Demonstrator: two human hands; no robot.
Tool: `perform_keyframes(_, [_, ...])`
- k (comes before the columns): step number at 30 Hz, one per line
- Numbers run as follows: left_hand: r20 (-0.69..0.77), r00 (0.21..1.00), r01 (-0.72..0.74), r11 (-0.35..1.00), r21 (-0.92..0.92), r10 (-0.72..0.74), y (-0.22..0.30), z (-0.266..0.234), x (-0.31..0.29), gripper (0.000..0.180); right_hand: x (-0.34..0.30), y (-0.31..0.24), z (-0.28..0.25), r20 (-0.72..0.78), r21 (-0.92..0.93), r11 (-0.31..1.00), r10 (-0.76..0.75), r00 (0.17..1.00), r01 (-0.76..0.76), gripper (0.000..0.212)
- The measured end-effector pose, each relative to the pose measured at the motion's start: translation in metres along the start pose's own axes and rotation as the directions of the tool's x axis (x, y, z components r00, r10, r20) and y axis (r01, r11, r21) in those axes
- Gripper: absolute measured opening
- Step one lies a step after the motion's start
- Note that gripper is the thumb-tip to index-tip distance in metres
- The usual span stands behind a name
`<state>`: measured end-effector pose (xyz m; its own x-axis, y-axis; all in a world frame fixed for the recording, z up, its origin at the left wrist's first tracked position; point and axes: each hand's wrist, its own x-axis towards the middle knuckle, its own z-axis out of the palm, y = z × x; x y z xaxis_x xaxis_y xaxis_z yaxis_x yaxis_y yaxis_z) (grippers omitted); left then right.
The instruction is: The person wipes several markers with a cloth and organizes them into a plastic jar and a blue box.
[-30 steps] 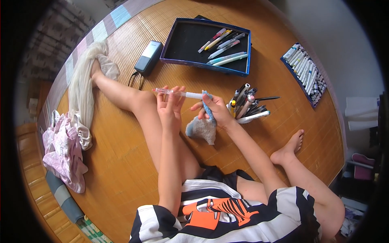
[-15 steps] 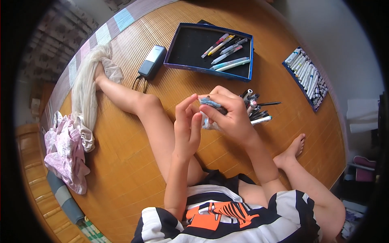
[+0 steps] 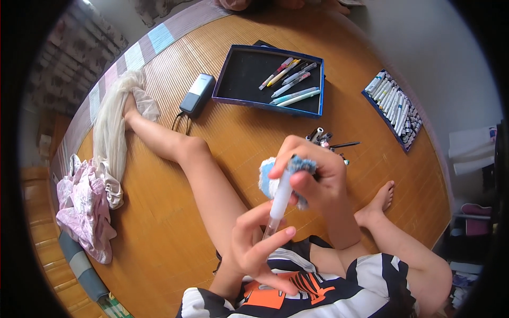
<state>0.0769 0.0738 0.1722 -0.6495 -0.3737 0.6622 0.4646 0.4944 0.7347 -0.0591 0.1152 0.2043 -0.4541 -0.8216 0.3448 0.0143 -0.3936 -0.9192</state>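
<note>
A pen [image 3: 282, 195] with a whitish, see-through barrel slants between my two hands, above my lap. My left hand [image 3: 248, 245] pinches its lower, clear end between finger and thumb, the other fingers spread. Around the upper part closes my right hand [image 3: 327, 177], which also holds a fuzzy blue-and-white cloth [image 3: 267, 179] bunched against the pen. The cloth shows on both sides of my fingers, and the pen's top end is partly covered by it. Just beyond my right hand lies a loose pile of pens [image 3: 319, 135], partly hidden by that hand.
A dark blue box [image 3: 265, 108] holding several pens stands farther off. To the far right is a tray [image 3: 391, 125] full of white markers. A grey power bank [image 3: 197, 96] with a cord lies left of the box. Pink clothing [image 3: 84, 206] and sheer cloth [image 3: 112, 124] lie at left.
My left hand has come down toward my lap and now pinches the pen's lower end. My right hand has moved nearer too, with the fuzzy cloth. The pen now shows plainly between them.
</note>
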Motion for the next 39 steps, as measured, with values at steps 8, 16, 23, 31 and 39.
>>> perform_keyframes(8, [-0.088,0.95,-0.24,0.879,0.412,0.301,0.002,-0.007,0.006,0.06,0.001,0.008,0.009,0.076,0.171,0.985,0.014,0.997,-0.027,0.03])
perform_keyframes(16, [-0.599,0.799,-0.397,0.7,-0.593,-0.054,-0.005,-0.011,0.01,0.063,-0.003,0.016,0.024,-0.023,0.375,0.925,0.072,0.997,-0.058,0.03])
perform_keyframes(23, [-0.29,0.954,-0.151,0.713,-0.685,-0.077,-0.007,-0.028,0.011,0.049,-0.013,0.016,0.046,-0.011,0.265,0.964,0.041,0.999,-0.037,0.02])
perform_keyframes(31, [-0.315,0.931,-0.148,0.602,-0.785,-0.182,-0.019,-0.023,0.01,0.042,-0.009,-0.008,0.031,-0.036,-0.156,0.935,-0.326,0.945,0.317,0.024])
perform_keyframes(39, [0.211,0.954,0.207,0.977,0.047,-0.213,0.004,-0.045,0.033,0.054,-0.005,-0.017,0.017,0.19,-0.384,0.868,-0.261,0.947,0.316,0.025])
